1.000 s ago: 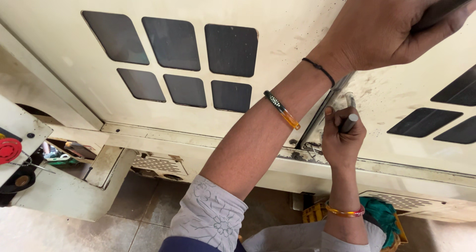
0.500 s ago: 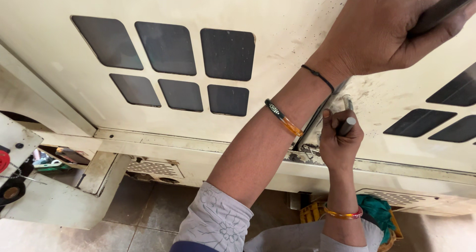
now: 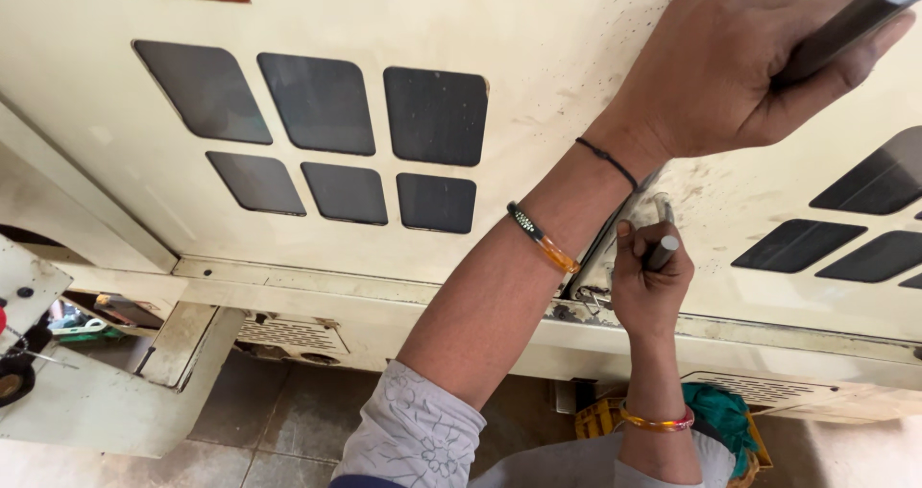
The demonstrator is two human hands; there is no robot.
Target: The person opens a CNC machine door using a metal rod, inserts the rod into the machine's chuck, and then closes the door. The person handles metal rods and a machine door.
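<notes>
Cream cabinet panel (image 3: 538, 85) (tiled floor (image 3: 288, 430) beneath)

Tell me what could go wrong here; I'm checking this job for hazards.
The left hand grips a dark bar raised above the right hand, which holds a small metal rod against the cream panel. A missed blow could hit the fingers. The rod might slip and gouge the panel.
</notes>
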